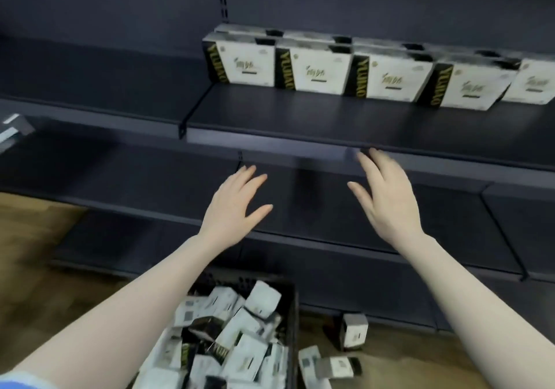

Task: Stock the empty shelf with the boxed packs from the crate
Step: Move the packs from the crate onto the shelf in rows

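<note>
From the head camera, the shelf [300,115] carries a row of boxed packs [318,68] along its back edge, from the middle to the right end; its front strip is bare. The left hand [237,202] and right hand [387,199] hover below the shelf's front edge, each grip wide and holding nothing. The crate [289,322] on the floor is heaped with packs, and loose packs [354,330] lie beside it, so most stocking looks left to do.

both forearms are bare all the way up, no watch or rings that i can spot; left hand [237,199] and right hand [387,199] ungloved; bit of blue sleeve [21,381] at the left upper arm
</note>
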`<state>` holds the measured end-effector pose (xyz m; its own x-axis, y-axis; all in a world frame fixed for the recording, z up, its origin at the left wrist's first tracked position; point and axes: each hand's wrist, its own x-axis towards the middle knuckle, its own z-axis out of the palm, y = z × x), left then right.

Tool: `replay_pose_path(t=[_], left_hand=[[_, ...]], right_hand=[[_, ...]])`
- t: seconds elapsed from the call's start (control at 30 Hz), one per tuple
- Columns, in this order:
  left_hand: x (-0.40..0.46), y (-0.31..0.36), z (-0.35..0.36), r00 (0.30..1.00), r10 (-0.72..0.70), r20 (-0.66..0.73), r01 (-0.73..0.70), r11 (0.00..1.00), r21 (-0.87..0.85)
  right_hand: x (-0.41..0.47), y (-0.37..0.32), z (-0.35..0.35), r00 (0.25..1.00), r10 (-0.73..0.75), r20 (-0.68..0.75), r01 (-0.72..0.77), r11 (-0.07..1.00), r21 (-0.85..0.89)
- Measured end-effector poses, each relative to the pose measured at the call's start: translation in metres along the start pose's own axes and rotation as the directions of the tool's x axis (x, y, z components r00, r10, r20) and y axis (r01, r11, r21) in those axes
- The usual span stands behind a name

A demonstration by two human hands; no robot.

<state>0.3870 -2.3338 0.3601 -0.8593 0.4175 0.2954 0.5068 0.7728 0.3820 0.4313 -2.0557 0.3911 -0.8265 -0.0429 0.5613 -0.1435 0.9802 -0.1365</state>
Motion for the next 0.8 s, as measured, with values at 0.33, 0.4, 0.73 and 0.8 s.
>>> replay_pose_path(t=[0.33,0.4,0.73,0.8], left_hand=[[-0.109,-0.104,0.038,0.923,-0.316,0.222,0.314,0.948,0.046],[-0.124,-0.115,0.050,0.892,-0.360,0.272,0.358,0.932,0.062],[-0.183,-0.155,0.125,0.712,-0.473,0.519,0.506,0.858,0.088],[-0.196,-0.159,0.147,0.655,-0.446,0.610,0.511,0.856,0.076]], right_hand=[[-0.097,-0.093,0.099,0.920,0.015,0.391,-0.042,0.997,0.062],[-0.111,-0.096,0.116,0.895,0.019,0.445,-0.054,0.996,0.067],[-0.186,-0.091,0.190,0.791,0.028,0.611,-0.090,0.993,0.073],[-0.205,-0.089,0.204,0.760,0.025,0.649,-0.095,0.993,0.073]])
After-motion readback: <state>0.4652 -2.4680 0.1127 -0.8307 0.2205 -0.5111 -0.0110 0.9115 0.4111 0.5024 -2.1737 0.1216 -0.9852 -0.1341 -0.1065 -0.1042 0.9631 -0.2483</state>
